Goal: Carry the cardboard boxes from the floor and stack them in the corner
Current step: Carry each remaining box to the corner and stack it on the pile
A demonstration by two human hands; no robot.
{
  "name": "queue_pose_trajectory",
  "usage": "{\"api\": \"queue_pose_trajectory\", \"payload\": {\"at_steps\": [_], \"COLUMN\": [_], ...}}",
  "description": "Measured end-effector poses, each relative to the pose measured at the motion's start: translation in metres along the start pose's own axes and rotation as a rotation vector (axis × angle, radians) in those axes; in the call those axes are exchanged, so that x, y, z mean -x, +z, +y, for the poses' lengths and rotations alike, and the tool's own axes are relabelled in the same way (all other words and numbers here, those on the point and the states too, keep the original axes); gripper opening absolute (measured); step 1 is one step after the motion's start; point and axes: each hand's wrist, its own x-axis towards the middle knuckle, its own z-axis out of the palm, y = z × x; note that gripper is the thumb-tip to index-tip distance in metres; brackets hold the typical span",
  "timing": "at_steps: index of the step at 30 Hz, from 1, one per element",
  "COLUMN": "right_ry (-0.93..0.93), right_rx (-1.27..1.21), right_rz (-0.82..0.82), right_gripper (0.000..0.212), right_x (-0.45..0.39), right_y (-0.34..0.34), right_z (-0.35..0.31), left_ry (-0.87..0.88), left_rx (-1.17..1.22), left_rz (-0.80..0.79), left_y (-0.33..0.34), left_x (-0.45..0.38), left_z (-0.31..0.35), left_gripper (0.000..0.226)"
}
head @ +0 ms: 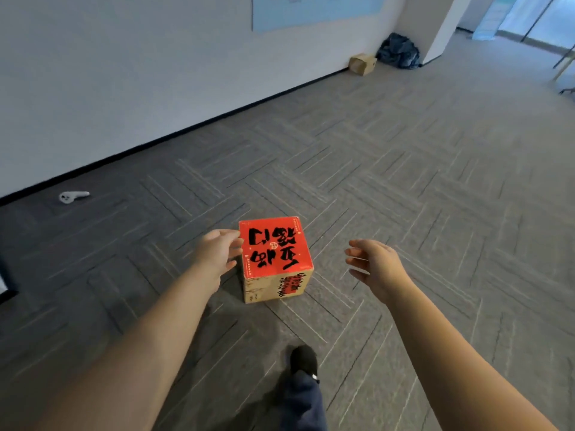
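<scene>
Small cube-shaped cardboard box [275, 253] on the grey carpet floor [404, 181], out in the middle, well away from the wall. Red top with bold black brush lettering; tan sides printed in black and red. Left hand [217, 251] at the box's left edge, fingers loosely spread, fingertips at or just off the top corner; cannot tell whether touching. Right hand [375, 265] apart from the box on its right side, fingers spread, holding nothing. Plain brown box [362, 64] far off by the wall, beside a dark bag [399, 51] in the corner.
</scene>
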Motion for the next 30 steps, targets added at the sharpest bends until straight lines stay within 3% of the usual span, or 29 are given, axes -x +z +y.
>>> {"api": "queue_pose_trajectory", "payload": {"at_steps": [6,10,18,22,25,27,30], "right_ry": [0.103,0.169,0.239,0.184,0.189,0.212,0.223], "right_rx": [0.112,0.200,0.317,0.336,0.307,0.262,0.179], "right_rz": [-0.084,-0.131,-0.074,-0.007,-0.005,-0.032,-0.087], "right_gripper": [0.014,0.016,0.020,0.007,0.033,0.038,0.018], "right_x": [-0.168,-0.248,-0.390,-0.456,-0.495,-0.512,-0.527], "right_y": [0.002,0.011,0.027,0.033,0.037,0.040,0.047], "right_z": [-0.025,0.000,0.148,0.231,0.285,0.312,0.336], "left_ry": [-0.124,-0.191,-0.277,-0.271,-0.268,-0.261,-0.224], "left_rx": [0.036,0.008,-0.100,-0.143,-0.079,-0.023,0.057], "left_rz": [0.185,0.267,0.333,0.362,0.339,0.283,0.256], "left_y": [0.068,0.089,0.098,0.099,0.097,0.096,0.100], "left_x": [-0.114,-0.182,-0.310,-0.377,-0.422,-0.444,-0.464], "left_z": [-0.011,-0.035,-0.178,-0.265,-0.318,-0.344,-0.366], "left_gripper": [0.018,0.018,0.013,0.044,0.051,0.035,0.009]}}
